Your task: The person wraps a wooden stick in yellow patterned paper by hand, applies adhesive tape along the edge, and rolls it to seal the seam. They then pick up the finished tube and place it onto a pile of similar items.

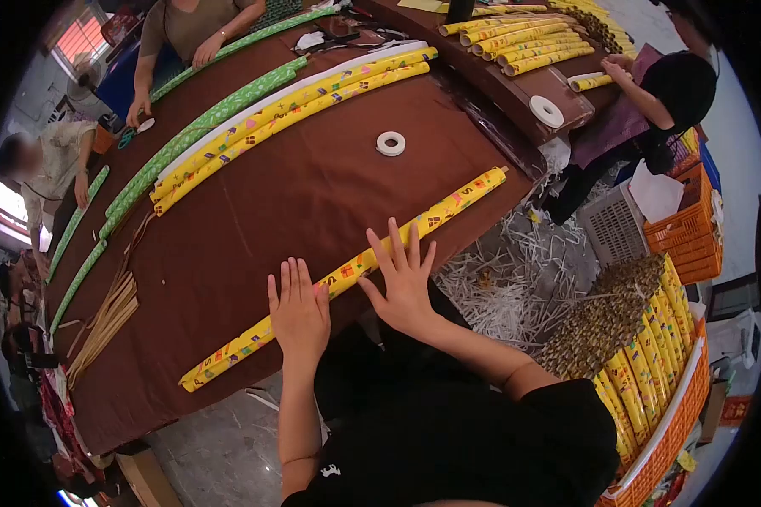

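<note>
A long yellow printed paper roll point(254, 340) lies diagonally along the near edge of the brown-covered table point(313, 182). My left hand point(299, 313) rests flat on its middle part, fingers stretched and close together. Further right on the same roll lies my right hand point(404, 291), palm down with the fingers spread apart. A thin stick end shows at the roll's upper right tip. Beyond my hands sits a white tape ring point(391, 144). Neither hand grasps anything.
Yellow rolls point(292, 110) and green rolls point(203, 127) lie across the table; thin sticks point(106, 325) are at the left. An orange crate point(681, 422) of yellow rolls stands at right, near paper shreds point(511, 296). Other people work around the table.
</note>
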The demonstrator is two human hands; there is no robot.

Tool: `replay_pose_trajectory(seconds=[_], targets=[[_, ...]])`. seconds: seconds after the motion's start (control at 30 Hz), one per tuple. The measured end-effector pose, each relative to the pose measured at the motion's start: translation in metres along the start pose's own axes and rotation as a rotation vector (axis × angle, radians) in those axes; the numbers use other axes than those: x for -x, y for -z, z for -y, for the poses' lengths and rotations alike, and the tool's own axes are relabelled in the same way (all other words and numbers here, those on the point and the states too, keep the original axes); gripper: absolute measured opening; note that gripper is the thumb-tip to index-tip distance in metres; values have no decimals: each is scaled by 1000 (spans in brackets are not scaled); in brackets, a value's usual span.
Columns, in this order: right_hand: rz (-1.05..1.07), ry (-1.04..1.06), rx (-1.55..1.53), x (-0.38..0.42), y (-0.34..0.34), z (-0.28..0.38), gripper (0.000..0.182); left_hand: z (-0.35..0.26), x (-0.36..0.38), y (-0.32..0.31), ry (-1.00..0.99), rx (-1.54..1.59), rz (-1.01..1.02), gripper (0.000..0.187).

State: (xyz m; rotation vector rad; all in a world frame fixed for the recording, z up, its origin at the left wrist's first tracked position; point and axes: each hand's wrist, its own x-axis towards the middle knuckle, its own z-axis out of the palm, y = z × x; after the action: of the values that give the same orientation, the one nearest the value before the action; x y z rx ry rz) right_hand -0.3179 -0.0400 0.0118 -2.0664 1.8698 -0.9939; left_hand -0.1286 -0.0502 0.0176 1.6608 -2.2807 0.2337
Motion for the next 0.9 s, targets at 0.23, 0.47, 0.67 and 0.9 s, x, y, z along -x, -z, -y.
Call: replay_pose_trajectory(seconds=[0.23, 0.47, 0.67, 0.9], targets=[[-22, 142, 438, -5, 29, -46, 62, 0, 0, 1, -17, 13, 2, 50], [-398, -65, 216, -27, 73, -126, 47, -3, 4, 2, -19, 29, -8, 50], [-510, -633, -562, -49, 111, -190, 30, -5, 10, 2, -41, 19, -7, 51], [-232, -803, -679, -63, 135, -198, 33, -6, 12, 3, -42, 6, 0, 50]])
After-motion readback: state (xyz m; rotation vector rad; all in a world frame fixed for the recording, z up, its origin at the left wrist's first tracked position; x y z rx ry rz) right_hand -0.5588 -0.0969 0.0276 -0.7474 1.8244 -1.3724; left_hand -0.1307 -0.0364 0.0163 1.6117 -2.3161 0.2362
